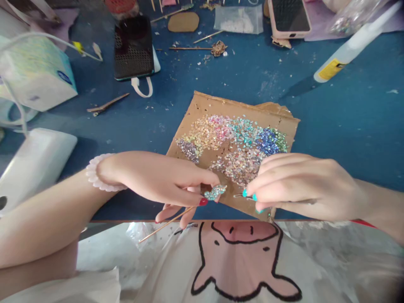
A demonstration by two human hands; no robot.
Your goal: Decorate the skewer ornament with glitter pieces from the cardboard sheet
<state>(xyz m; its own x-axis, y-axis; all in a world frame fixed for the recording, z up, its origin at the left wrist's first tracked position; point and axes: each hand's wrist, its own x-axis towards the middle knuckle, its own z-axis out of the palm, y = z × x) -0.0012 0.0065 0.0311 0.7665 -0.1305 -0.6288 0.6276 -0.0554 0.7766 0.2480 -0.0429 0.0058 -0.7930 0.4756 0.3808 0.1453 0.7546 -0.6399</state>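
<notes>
Blue table (104, 130): spreads beneath my cardboard (214, 104).
Cardboard: bears coloured sequins (221, 128).
Left hand (160, 179): thumb and finger pinch my ornament (215, 192); other fingers spread loosely.
Right hand (303, 183): fingertips close on a slim tool (238, 195).
Stick (167, 224): slants below my left palm.
Ornament: glittery, between my hands.

Looks out from the person's head, forward and steeply down onto the blue counter (240, 80). Sits near enough to make out small glittering pieces (221, 127) on the cardboard (202, 105) around the centre of the frame. Catches the left hand (160, 179) left of centre and the right hand (303, 185) at right, both from above. Reaches from the printed shirt (246, 261) at the bottom edge up to the pink-cased phone (292, 19), cropped at upper right.
</notes>
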